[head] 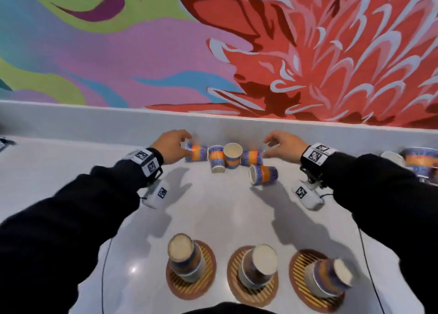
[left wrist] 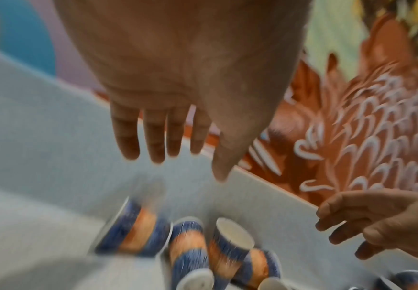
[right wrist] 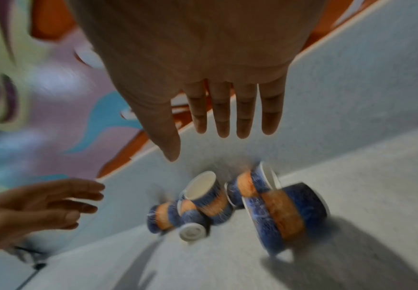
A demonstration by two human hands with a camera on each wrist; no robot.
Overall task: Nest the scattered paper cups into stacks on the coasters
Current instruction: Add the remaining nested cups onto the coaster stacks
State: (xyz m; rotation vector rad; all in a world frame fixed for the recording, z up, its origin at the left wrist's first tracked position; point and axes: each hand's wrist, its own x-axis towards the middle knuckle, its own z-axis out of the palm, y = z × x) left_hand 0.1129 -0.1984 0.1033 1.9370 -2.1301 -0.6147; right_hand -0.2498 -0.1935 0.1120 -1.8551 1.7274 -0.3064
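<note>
Loose cups (head: 227, 158): lying in a cluster of five at the far edge of the surface (head: 227, 209), against the low back ledge; four tipped on their sides, one (head: 232, 154) leaning mouth-up in the middle, so needing to be righted or turned before nesting.
Left hand (head: 171, 147): hovering over the left end of the cluster, fingers (left wrist: 153, 137) spread wide and relaxed, holding nothing; contact with the leftmost cup (head: 196, 152) impossible to tell, that cup being blurred.
Right hand (head: 285, 145): reaching in from the right end of the cluster, fingers (right wrist: 221, 113) straight and wide apart, gripping nothing; thumb lying close to the side-lying cup (head: 251, 157) there, touching or not being unclear.
Both hands: flanking the cluster from either end, probably for taking one cup each.
Coasters (head: 191, 287): sitting in a row of three along the near edge, each already carrying a short stack (head: 187, 258) of cups mouth-down, bases upward, giving a steady core for further cups.
Rightmost stack (head: 328, 277): leaning outward, likely to slide if loaded carelessly.
Extra cups (head: 420, 159): standing at the right edge of the surface, apart from the cluster.
</note>
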